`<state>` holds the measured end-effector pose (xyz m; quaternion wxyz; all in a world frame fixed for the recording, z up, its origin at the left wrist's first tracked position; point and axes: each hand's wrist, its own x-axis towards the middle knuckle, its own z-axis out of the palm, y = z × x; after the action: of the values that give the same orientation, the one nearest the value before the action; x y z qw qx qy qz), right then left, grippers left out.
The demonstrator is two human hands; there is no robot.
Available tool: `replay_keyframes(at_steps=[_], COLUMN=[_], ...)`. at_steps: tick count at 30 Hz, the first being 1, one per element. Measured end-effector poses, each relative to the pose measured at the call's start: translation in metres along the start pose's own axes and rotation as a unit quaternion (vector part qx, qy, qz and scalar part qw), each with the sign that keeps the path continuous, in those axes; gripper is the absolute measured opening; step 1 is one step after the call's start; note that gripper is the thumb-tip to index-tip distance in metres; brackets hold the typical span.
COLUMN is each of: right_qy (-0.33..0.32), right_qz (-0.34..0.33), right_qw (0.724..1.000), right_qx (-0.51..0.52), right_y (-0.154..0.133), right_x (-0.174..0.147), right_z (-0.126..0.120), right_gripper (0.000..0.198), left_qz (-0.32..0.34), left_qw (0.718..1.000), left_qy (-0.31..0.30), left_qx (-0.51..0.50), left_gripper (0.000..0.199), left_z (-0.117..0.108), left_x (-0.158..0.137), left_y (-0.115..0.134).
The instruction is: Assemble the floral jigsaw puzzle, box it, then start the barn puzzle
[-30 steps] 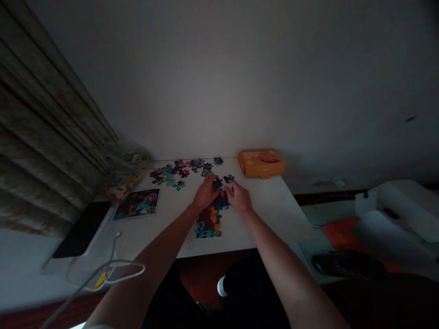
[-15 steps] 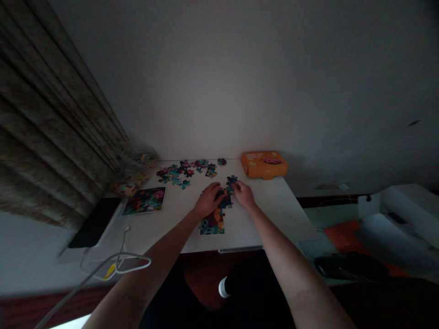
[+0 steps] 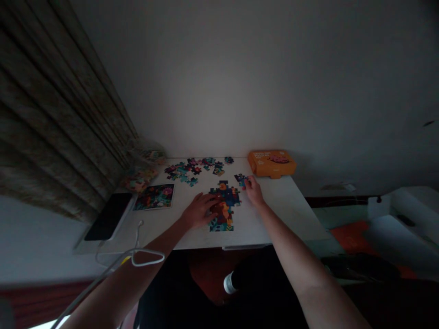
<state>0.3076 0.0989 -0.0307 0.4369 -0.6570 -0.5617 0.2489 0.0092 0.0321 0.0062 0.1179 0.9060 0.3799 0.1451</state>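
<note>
A partly joined jigsaw puzzle (image 3: 230, 197) lies on the white table, dark blue at its upper part and brown and teal lower down. My left hand (image 3: 199, 211) rests over its left side with fingers stretched out, covering some of it. Beyond the puzzle's upper right corner, my right hand (image 3: 253, 189) pinches a small cluster of dark blue puzzle pieces (image 3: 241, 179), apart from the joined part. Loose puzzle pieces (image 3: 181, 170) are scattered toward the wall. A printed picture card (image 3: 155, 197) lies to the left.
An orange puzzle box (image 3: 272, 164) stands at the back right against the wall. On the left edge lies a dark-screened tablet (image 3: 109, 216), with a white cable (image 3: 148, 260) looping in front. A curtain (image 3: 68, 91) hangs at left; a white open box (image 3: 408, 219) sits right, beyond the table.
My right hand has moved the dark blue pieces away from the joined puzzle, to the right. My left hand has slid down and left, uncovering the puzzle's upper part. The view has shifted slightly.
</note>
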Motion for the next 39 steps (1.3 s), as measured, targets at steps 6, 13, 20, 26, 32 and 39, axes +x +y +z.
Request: replay_keyframes(at_steps=[6, 13, 20, 26, 32, 39], right_qy=[-0.027, -0.051, -0.034, -0.053, -0.067, -0.016], right_qz=[0.033, 0.099, 0.116, 0.11, 0.101, 0.058], right_qw=[0.992, 0.976, 0.963, 0.946, 0.945, 0.967], right_qx=[0.122, 0.189, 0.241, 0.3, 0.305, 0.247], right_y=[-0.007, -0.021, -0.038, -0.054, -0.061, -0.042], right_x=[0.004, 0.0, -0.011, -0.044, -0.062, -0.053], right_z=[-0.002, -0.015, -0.013, 0.003, 0.009, -0.014], right_gripper=[0.043, 0.043, 0.047, 0.058, 0.049, 0.051], left_qz=[0.006, 0.008, -0.027, -0.055, -0.059, -0.058], left_qw=[1.0, 1.0, 0.995, 0.993, 0.993, 0.994], left_qy=[0.009, 0.024, 0.095, 0.105, 0.105, 0.096], left_qx=[0.002, -0.007, -0.027, -0.024, -0.005, -0.006], left_gripper=[0.051, 0.048, 0.041, 0.04, 0.04, 0.041], left_z=[-0.003, 0.0, 0.008, 0.007, 0.008, 0.007], left_x=[0.002, 0.002, 0.002, 0.002, 0.001, 0.001], left_y=[0.001, 0.0, -0.007, -0.008, -0.008, -0.008])
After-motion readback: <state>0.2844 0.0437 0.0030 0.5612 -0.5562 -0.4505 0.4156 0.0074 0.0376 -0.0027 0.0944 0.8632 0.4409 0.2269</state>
